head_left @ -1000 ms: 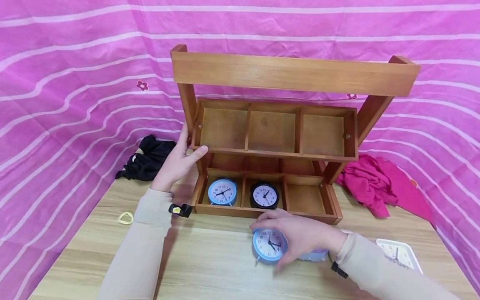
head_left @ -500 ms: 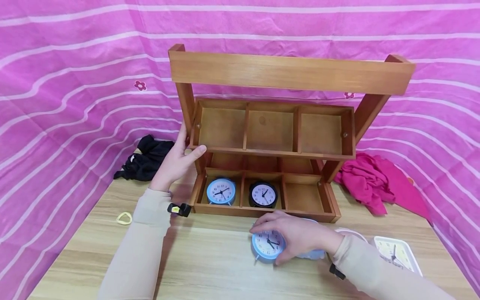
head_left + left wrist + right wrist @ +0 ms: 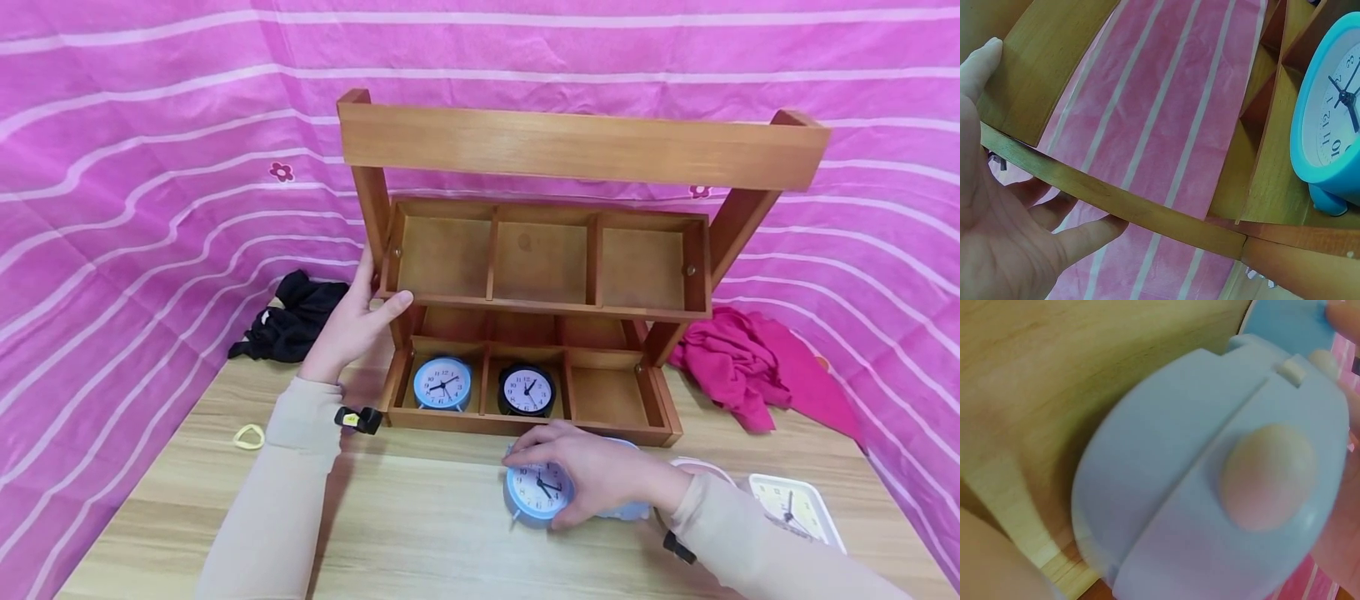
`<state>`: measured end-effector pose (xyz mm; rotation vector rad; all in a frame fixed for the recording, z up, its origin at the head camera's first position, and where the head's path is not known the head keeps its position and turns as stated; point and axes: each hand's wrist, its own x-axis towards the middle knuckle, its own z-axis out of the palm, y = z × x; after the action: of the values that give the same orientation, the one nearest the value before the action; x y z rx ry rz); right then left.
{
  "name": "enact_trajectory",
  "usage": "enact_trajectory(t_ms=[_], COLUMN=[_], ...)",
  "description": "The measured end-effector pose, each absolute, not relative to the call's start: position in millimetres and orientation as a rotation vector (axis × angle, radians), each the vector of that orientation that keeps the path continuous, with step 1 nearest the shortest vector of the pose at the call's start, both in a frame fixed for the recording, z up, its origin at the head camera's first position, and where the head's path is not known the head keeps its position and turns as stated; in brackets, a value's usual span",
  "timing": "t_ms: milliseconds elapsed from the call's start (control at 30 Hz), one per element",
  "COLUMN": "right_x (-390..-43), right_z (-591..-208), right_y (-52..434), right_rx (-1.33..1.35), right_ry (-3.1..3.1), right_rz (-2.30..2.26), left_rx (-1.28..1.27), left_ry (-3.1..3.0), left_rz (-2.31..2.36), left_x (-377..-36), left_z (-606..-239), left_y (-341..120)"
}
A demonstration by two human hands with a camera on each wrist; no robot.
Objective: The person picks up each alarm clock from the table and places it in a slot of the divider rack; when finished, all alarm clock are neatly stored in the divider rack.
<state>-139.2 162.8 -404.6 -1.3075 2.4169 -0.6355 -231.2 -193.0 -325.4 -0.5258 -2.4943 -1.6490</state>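
Observation:
A wooden two-tier organizer (image 3: 525, 304) stands at the table's back. My left hand (image 3: 377, 290) grips the left end of its upper tray, thumb on the front rail (image 3: 1116, 200). The lower tray holds a blue round clock (image 3: 442, 383) in its left compartment and a black round clock (image 3: 527, 389) in the middle one; the right compartment is bare. In front of the organizer my right hand (image 3: 558, 477) grips another blue round clock (image 3: 534, 492) standing on the table. A fingertip (image 3: 1266, 475) presses on its pale blue back (image 3: 1179, 487).
A white square clock (image 3: 791, 508) lies at the right front, with a pale round item (image 3: 701, 468) beside my right wrist. Black cloth (image 3: 288, 321) lies back left, pink cloth (image 3: 742, 367) back right. A yellow ring (image 3: 250, 436) rests on the wooden table (image 3: 420, 533).
My right hand has settled a little more around the blue clock on the table. The left hand has stayed on the upper tray.

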Motion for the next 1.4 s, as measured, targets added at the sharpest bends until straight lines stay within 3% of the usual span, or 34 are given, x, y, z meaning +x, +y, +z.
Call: enact_trajectory(t_ms=[1033,1400], right_x=[-144.5,-163.2], right_z=[-366.7,-362.6], right_y=[171.8,190.8], right_rx=[-1.424,-1.427], right_ry=[2.435,2.405], right_rz=[-0.733,-0.788], left_rx=[-0.561,-0.536], left_ry=[-2.45,-2.458], left_rz=[-1.628,-1.632], left_x=[-255.0,-256.6], left_z=[-349.7,-353.8], left_y=[-205.3,-204.3])
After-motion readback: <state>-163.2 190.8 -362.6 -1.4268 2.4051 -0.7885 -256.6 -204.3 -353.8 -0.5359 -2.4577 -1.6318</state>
